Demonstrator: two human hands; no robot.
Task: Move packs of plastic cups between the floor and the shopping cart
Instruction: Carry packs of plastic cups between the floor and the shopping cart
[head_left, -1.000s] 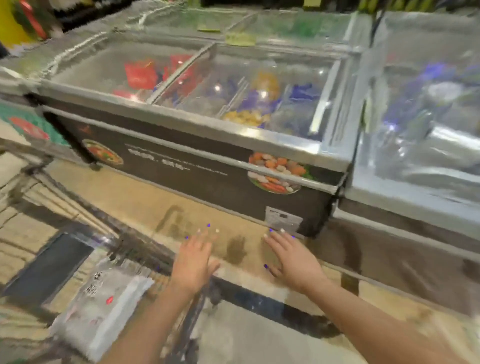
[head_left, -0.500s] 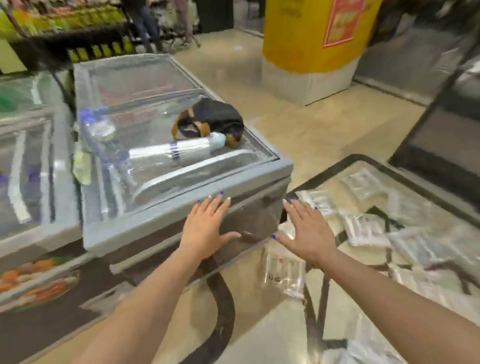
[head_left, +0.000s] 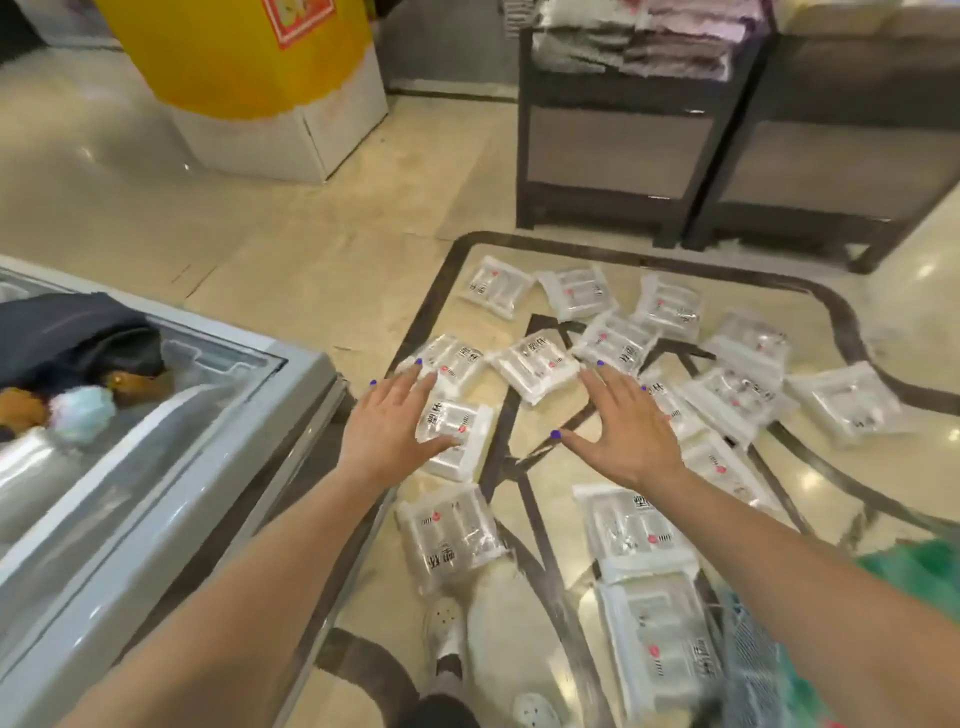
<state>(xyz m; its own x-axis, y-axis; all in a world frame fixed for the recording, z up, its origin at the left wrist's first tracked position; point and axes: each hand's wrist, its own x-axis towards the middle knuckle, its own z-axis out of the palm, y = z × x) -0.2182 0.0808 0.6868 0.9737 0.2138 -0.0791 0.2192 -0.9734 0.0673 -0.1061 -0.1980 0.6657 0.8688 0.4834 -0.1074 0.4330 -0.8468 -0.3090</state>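
Several clear packs of plastic cups lie scattered on the beige floor (head_left: 311, 291), among them one pack (head_left: 535, 364) at the centre, one (head_left: 457, 431) partly behind my left hand, and a near one (head_left: 449, 535). My left hand (head_left: 389, 426) and my right hand (head_left: 623, 426) are stretched out above the packs, palms down, fingers straight and spread, holding nothing. The shopping cart is out of view, apart perhaps from a green mesh thing (head_left: 753, 649) at the lower right.
A grey chest freezer (head_left: 218, 467) with a dark bag (head_left: 78, 338) on its glass lid stands at the left. A yellow pillar (head_left: 249, 67) rises at the back. Two dark display stands (head_left: 623, 156) with folded cloth are behind the packs. My white shoes (head_left: 447, 629) show below.
My view has swung right from the freezers to the floor covered with packs. Both hands stay outstretched and empty, now over the packs.
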